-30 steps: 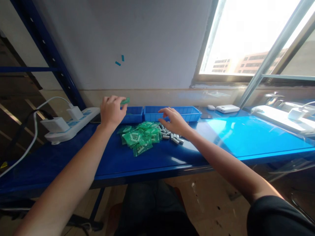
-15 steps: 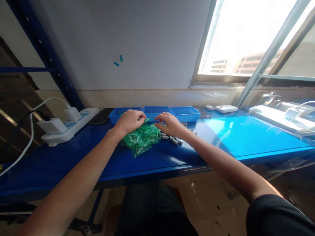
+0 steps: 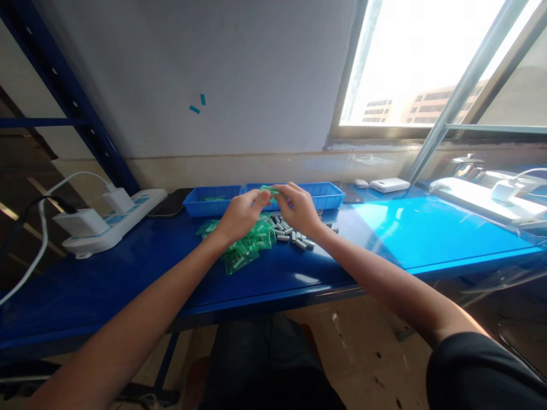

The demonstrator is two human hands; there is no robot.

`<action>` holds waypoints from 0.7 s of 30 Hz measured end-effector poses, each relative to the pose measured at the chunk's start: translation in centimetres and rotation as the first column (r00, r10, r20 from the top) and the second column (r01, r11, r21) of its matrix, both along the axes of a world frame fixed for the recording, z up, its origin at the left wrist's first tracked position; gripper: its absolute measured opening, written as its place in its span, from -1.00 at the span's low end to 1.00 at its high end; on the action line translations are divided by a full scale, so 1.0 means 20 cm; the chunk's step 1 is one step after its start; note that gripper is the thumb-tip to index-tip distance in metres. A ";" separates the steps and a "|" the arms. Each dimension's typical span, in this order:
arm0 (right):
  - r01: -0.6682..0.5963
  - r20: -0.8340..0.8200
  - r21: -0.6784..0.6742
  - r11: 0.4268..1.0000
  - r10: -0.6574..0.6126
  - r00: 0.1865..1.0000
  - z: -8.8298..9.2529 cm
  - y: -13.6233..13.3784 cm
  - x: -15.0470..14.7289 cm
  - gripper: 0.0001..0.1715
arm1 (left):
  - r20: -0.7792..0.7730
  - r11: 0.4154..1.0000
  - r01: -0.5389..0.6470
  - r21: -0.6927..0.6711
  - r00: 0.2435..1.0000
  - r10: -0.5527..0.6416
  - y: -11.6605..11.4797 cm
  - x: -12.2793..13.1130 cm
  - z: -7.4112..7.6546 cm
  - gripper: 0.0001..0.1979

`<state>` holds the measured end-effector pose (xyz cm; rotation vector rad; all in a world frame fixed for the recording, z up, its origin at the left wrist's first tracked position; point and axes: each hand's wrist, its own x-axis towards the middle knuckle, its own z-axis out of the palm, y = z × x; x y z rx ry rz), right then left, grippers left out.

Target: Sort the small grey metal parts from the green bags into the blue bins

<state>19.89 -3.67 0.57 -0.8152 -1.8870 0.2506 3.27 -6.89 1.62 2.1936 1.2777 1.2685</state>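
Sm. green bag [image 3: 266,188] was held up over the tabletop [image 3: 145,279], nearer its back edge than its front. L hand [image 3: 244,214] had thumb + fingers pinched on it; R hand [image 3: 297,206] pinched it from the other side, fingers nearly closed. Pile of green bags [image 3: 245,247] lay below, twd the front edge, partly hidden by L hand & wrist, w/ loose metal pieces [image 3: 294,236] right beside. Blue bins [image 3: 331,200] lined the back edge, hands blocking the middle stretch; L-most had green bits [image 3: 213,199] inside. Twd back L corner sat a dark flat device [image 3: 171,204], then white power strip [image 3: 115,223] w/ plugs. Along back edge, R side: white box [image 3: 388,185].
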 end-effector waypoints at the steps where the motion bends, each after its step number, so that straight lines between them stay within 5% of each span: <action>1: -0.002 0.063 0.083 0.997 -0.003 0.998 0.00 -0.01 0.00 -0.68 | 0.125 0.996 -0.006 -0.084 0.992 0.017 0.01 -0.01 0.00 -0.43; 3: -0.022 0.145 0.182 0.983 -0.005 0.989 0.00 -0.02 0.00 -0.62 | 0.294 0.977 0.026 -0.211 0.955 0.038 0.04 -0.02 0.00 -0.43; 6: -0.050 0.203 0.260 0.964 -0.004 0.979 -0.02 -0.04 -0.01 -0.58 | 0.305 0.974 -0.020 -0.226 0.948 0.091 0.05 -0.06 0.03 -0.61; 9: -0.060 0.224 0.235 0.970 0.006 0.975 -0.04 -0.05 -0.03 -0.58 | 0.204 0.945 -0.323 0.044 0.929 0.308 0.05 -0.15 0.10 -0.68; 11: -0.061 0.249 0.189 0.980 0.013 0.969 -0.04 -0.04 -0.04 -0.54 | 0.131 0.804 -0.513 0.300 0.857 0.498 0.07 -0.25 0.13 -0.70; 13: -0.065 0.300 0.149 0.987 0.017 0.954 -0.05 -0.04 -0.04 -0.54 | -0.012 0.712 -0.542 0.446 0.792 0.611 0.09 -0.34 0.13 -0.70; 16: -0.055 0.404 0.098 0.994 0.011 0.915 -0.06 -0.02 -0.04 -0.55 | -0.348 0.788 -0.431 0.439 0.728 0.591 0.16 -0.39 0.05 -0.61; 21: -0.044 0.514 0.044 0.998 0.015 0.858 -0.07 -0.01 -0.03 -0.57 | -0.532 0.951 -0.233 0.206 0.789 0.308 0.17 -0.29 -0.04 -0.59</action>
